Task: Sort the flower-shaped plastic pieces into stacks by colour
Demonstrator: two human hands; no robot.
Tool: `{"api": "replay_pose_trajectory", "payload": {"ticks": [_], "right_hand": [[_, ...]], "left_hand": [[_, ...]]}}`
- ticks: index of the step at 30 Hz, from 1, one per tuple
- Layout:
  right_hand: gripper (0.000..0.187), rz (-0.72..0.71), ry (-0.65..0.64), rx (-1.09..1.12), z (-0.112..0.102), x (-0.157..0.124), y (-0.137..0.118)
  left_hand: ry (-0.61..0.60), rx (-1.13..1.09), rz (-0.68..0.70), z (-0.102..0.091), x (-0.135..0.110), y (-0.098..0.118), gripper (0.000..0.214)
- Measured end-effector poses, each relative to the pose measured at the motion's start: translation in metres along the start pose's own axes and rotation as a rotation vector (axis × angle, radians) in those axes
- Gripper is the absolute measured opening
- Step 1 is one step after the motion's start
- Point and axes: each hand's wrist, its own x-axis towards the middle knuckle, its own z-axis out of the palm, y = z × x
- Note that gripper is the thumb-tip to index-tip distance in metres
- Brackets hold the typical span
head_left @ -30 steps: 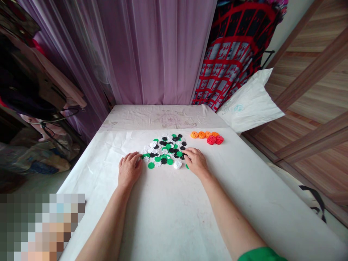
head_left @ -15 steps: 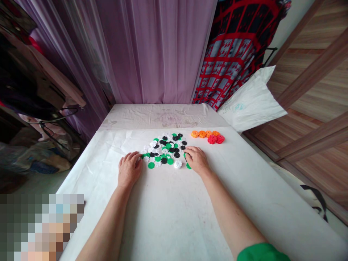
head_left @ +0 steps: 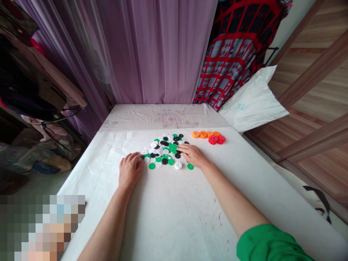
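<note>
A loose pile of notched plastic interlocking discs (head_left: 158,150) in white, black and green lies on the white-covered table. My left hand (head_left: 129,170) rests at the pile's left edge, fingers curled and closed, with a green disc (head_left: 144,157) at the fingertips. Reaching over the pile's right side, my right hand (head_left: 193,156) has its fingertips together at a bright green disc (head_left: 173,148); the hand partly covers the discs below it. A white disc stack (head_left: 178,165) and a single green disc (head_left: 190,166) lie just in front of the pile.
Orange disc clusters (head_left: 203,134) and red ones (head_left: 216,139) sit at the back right of the table (head_left: 168,210). A white sack (head_left: 252,103) stands beyond the right edge. Purple curtains (head_left: 152,54) hang behind, and clothes on a rack (head_left: 40,72) are at left.
My right hand has moved left from the pile's right edge over the discs, and more green shows at its fingertips. My left hand stays nearly still.
</note>
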Motion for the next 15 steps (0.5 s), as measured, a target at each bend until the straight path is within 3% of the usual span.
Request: {"api": "replay_pose_trajectory", "payload": {"ticks": [5, 9, 15], "right_hand": [[0.037, 0.032, 0.133, 0.021, -0.002, -0.028, 0.015], [0.035, 0.086, 0.212, 0.014, -0.003, -0.028, 0.010], [0.049, 0.018, 0.077, -0.008, 0.004, -0.014, -0.010]], "left_hand": [[-0.016, 0.001, -0.006, -0.001, 0.000, 0.001, 0.034], [-0.004, 0.012, 0.008, -0.002, 0.001, 0.002, 0.033], [-0.002, 0.012, 0.013, -0.003, 0.001, 0.002, 0.033]]}}
